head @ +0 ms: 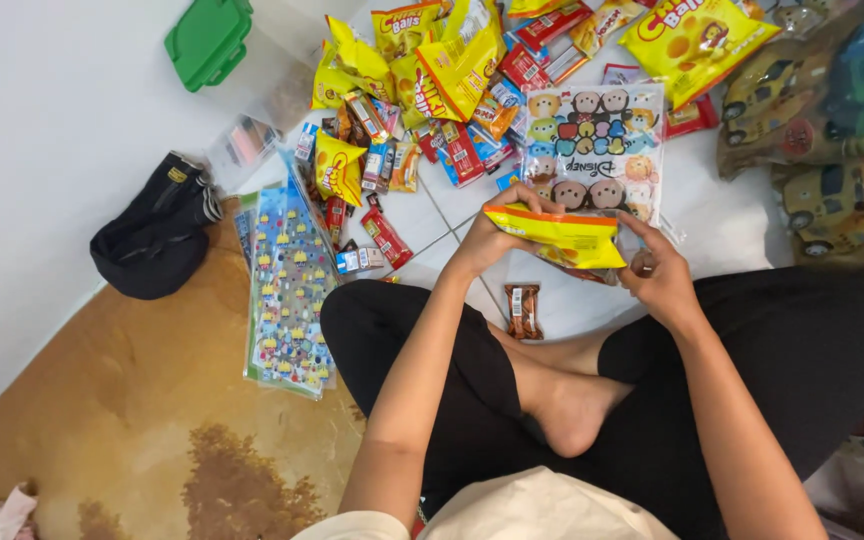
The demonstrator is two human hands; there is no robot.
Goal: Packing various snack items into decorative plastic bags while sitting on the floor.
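Note:
A yellow snack packet with an orange top edge is held flat between both hands above my crossed legs. My left hand grips its left end. My right hand holds its right end. Just beyond the packet lies a clear gift bag printed with small cartoon animals. A small brown wrapped bar lies on the white floor tile by my left knee.
A heap of yellow snack bags and red and blue sweet packets covers the floor ahead. A stack of patterned plastic bags lies left, with a black pouch, a green lid, and car-print fabric at right.

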